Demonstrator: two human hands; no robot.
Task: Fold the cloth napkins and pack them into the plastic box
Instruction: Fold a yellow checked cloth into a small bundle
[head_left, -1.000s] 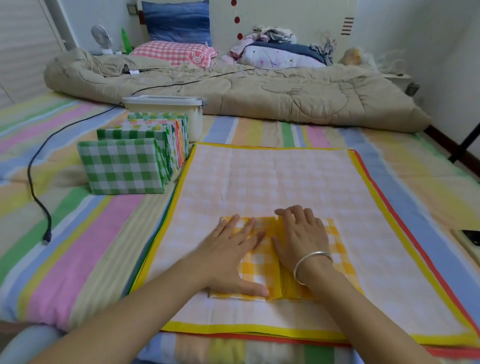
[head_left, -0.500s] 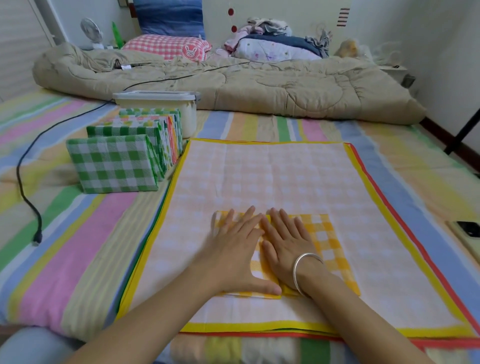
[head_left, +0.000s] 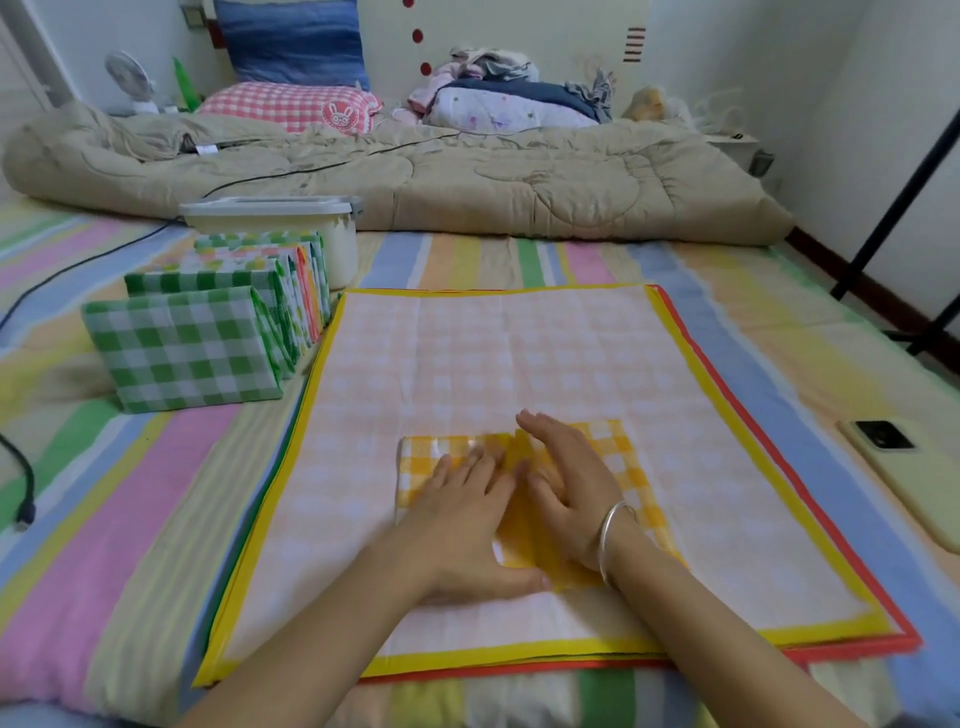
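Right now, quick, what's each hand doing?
Left hand: open, flat, palm down on the yellow napkin.
Right hand: open, fingers straight, on the same napkin; holding nothing.

A home bedroom: striped bedsheet (head_left: 130, 519), rumpled beige quilt (head_left: 467, 182) and pillows (head_left: 291, 106) (one bunny-printed).

There is only one camera. It sits on the person's head and looks forward and down at the bed. The two hands, the left hand (head_left: 467, 525) and the right hand (head_left: 569, 483), are close, low in the middle. The plastic box (head_left: 275, 228) sits farther off at 11 o'clock. The rolled quilt (head_left: 467, 182) lies far away at 12 o'clock.
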